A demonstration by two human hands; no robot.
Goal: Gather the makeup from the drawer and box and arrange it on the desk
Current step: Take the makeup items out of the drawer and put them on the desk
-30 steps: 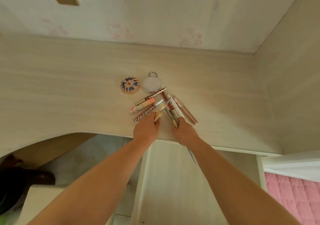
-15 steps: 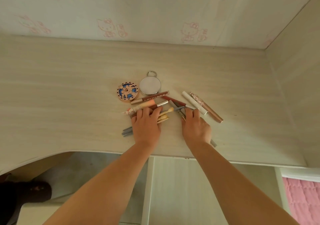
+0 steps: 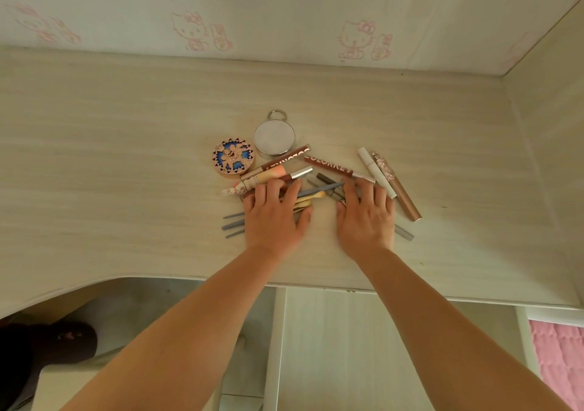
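Slim tubes, grey pencils (image 3: 233, 225) and two round compacts (image 3: 274, 135) cluster mid-worktop (image 3: 110, 164). Left hand (image 3: 274, 218) and right hand (image 3: 366, 218) lie flat, fingers straight, on them. Bare worktop surrounds them; front edge near wrists.

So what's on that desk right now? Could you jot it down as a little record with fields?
surface: pale wooden desk
left hand: flat, fingers straight, on grey-handled brushes
right hand: flat, on grey pencils
round items: ornate blue-and-gold compact, silver round mirror
right side: white tube beside rose-gold tube
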